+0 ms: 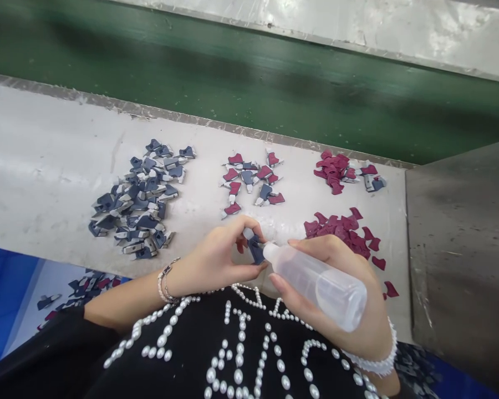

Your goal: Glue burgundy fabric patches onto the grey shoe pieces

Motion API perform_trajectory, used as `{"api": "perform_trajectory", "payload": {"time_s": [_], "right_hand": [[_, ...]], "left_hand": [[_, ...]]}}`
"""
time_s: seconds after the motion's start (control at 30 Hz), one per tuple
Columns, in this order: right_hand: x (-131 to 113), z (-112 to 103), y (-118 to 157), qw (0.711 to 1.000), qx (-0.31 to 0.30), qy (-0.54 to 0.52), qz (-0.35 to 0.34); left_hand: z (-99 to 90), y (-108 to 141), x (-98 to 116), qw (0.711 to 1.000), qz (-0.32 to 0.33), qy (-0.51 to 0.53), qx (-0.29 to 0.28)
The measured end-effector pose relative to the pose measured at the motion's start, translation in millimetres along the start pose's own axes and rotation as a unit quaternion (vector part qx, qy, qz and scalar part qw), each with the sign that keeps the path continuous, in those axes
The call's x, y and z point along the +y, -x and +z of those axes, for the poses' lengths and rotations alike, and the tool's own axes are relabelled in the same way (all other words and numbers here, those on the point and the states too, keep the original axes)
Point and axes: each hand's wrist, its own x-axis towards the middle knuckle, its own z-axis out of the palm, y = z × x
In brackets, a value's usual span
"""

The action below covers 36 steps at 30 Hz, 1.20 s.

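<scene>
My left hand (222, 252) pinches a dark blue and grey plastic piece (255, 249) over the front edge of the work surface. Wrapped round a translucent squeeze bottle (316, 280) is my right hand (341, 266). The bottle's nozzle points left and meets or nearly meets the blue piece; the exact contact is too small to tell. Just beyond my hands lie several pieces with maroon parts on them (232, 174). A heap of blue and grey pieces (139, 202) is at the left, and loose maroon parts (341, 230) lie beside my right hand.
A second maroon pile (332, 169) with a few blue-grey pieces sits at the back right of the white surface (45, 160). Behind runs a green belt (233, 83). A metal panel (461, 249) borders the right. Below left, a blue bin (16, 288) holds more pieces.
</scene>
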Motion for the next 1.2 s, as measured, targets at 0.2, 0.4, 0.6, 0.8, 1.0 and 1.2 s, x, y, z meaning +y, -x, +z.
{"api": "perform_trajectory", "payload": {"time_s": [0.2, 0.4, 0.6, 0.8, 1.0, 1.2], "right_hand": [[-2.2, 1.0, 0.2, 1.000, 0.008, 0.004, -0.009], [-2.5, 2.0, -0.8, 1.000, 0.009, 0.008, -0.007], [-2.2, 2.3, -1.7, 1.000, -0.012, 0.004, -0.015], [-2.3, 2.1, -1.8, 1.000, 0.016, 0.013, -0.014], [-1.5, 1.1, -1.4, 1.000, -0.016, 0.012, -0.019], [-3.2, 0.6, -0.4, 0.999, 0.005, 0.017, -0.028]], "left_hand": [[-0.4, 0.1, -1.9, 1.000, 0.006, 0.006, -0.001], [-0.9, 2.4, -3.1, 1.000, 0.002, 0.004, -0.002], [-1.6, 2.3, -1.8, 1.000, 0.005, 0.003, -0.004], [-1.3, 0.2, -2.9, 1.000, 0.007, 0.002, 0.005], [-1.4, 0.2, -2.1, 1.000, 0.009, 0.004, -0.004], [-2.1, -1.5, 2.4, 1.000, 0.022, -0.002, 0.006]]}}
